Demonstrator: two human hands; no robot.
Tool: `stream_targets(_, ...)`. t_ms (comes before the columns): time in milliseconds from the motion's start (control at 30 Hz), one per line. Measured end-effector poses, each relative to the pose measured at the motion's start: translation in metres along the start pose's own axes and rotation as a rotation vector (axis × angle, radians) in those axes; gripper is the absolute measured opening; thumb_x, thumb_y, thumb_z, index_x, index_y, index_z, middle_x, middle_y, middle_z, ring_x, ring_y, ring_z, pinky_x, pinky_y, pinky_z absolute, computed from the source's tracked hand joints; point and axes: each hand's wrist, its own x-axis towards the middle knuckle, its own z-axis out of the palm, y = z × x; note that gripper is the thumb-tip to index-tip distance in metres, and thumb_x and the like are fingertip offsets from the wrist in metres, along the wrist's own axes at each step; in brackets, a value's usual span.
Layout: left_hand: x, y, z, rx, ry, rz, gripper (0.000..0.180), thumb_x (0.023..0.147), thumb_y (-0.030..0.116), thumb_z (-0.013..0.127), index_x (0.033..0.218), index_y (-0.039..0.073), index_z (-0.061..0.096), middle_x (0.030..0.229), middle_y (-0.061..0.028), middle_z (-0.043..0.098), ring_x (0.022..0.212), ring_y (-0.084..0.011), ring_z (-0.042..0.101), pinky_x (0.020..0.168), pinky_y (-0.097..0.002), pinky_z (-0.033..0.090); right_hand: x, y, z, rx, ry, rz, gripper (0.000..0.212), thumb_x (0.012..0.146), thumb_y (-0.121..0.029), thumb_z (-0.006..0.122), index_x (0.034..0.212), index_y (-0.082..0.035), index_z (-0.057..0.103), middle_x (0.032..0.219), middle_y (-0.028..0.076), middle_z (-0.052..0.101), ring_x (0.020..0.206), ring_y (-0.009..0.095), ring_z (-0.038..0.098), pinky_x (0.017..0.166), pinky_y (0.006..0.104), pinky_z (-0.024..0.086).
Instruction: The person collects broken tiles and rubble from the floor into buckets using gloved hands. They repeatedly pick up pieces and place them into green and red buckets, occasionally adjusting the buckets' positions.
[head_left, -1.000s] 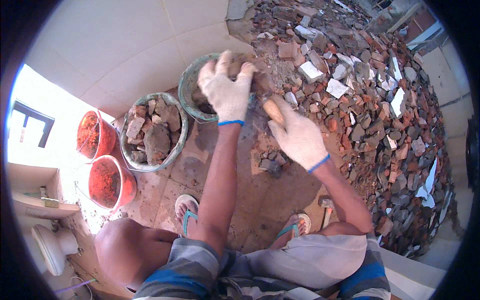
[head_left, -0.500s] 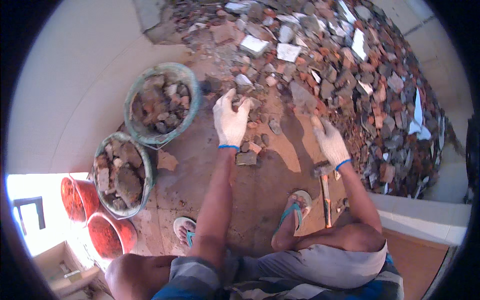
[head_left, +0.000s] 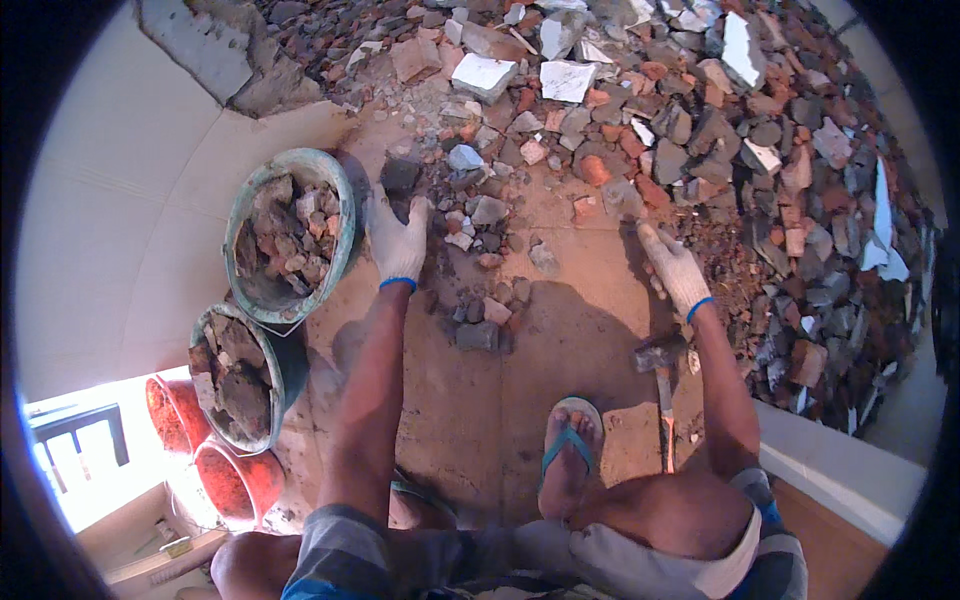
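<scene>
My left hand (head_left: 398, 240), in a white knit glove with a blue cuff edge, hovers over the floor right of the upper green bucket (head_left: 345, 215). Its thumb and blurred fingers are spread, with a dark rubble chunk (head_left: 401, 175) just beyond the fingertips. My right hand (head_left: 675, 268), gloved alike, is at the near edge of the rubble pile (head_left: 715, 140). Its fingers are apart and nothing shows between them. A blurred greyish chunk (head_left: 625, 197) lies just beyond them. Between my hands are small broken pieces (head_left: 490, 210) and a grey block (head_left: 477, 336).
A hammer (head_left: 664, 390) lies below my right hand, beside my sandalled foot (head_left: 572, 450). The lower green bucket (head_left: 275, 420) and the upper one hold rubble. Two red buckets (head_left: 262, 480) stand at lower left. A pale wall (head_left: 110, 220) rises on the left.
My left hand has moved left, from the small pieces toward the upper green bucket. My right hand stays near the pile's edge. The whole view has shifted slightly.
</scene>
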Motion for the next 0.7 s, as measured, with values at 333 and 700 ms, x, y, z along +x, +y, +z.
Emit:
stream_targets(333, 0.056, 0.021, 0.066, -0.074, -0.01, 0.036, 0.077, 0.11, 0.046, 0.068, 0.166, -0.003, 0.05, 0.163, -0.0289, 0.057, 0.155, -0.0448, 0.048, 0.129, -0.052, 0.039, 0.043, -0.018, 0.027, -0.239, -0.094, -0.301, 0.057, 0.111, -0.041, 0.069, 0.156, -0.005, 0.065, 0.133, 0.019, 0.08, 0.113, 0.03, 0.077, 0.101, 0.0414, 0.059)
stream_targets(700, 0.051, 0.052, 0.063, -0.134, -0.208, -0.057, 0.089, 0.1, 0.052, 0.077, 0.167, -0.001, 0.051, 0.16, -0.0301, 0.051, 0.151, -0.0438, 0.051, 0.127, -0.0498, 0.041, 0.031, -0.053, 0.127, -0.204, -0.216, -0.544, 0.061, 0.108, -0.044, 0.067, 0.154, -0.005, 0.062, 0.134, 0.029, 0.075, 0.126, 0.051, 0.071, 0.105, 0.0524, 0.058)
